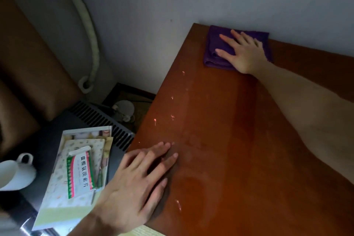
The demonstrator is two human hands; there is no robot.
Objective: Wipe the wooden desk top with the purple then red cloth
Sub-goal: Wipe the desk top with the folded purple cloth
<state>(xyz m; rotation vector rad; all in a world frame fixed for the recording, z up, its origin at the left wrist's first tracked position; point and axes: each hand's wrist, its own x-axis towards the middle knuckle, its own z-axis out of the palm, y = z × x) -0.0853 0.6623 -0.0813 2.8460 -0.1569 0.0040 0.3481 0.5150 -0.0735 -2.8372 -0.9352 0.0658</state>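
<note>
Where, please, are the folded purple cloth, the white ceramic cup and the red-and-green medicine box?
folded purple cloth (214, 44): head view, bare fabric left of the fingers.
white ceramic cup (16, 175): head view, its outer wall.
red-and-green medicine box (81, 173): head view, white printed face.

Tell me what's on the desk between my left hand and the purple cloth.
In the head view, only bare wooden desk lies between the left hand and the purple cloth, with pale flecks near its left edge and faint smudges on its surface.

Right hand (242, 53) presses the purple cloth (214, 44) flat on the desk (229, 149); left hand (134, 184) rests flat near its edge.
</note>
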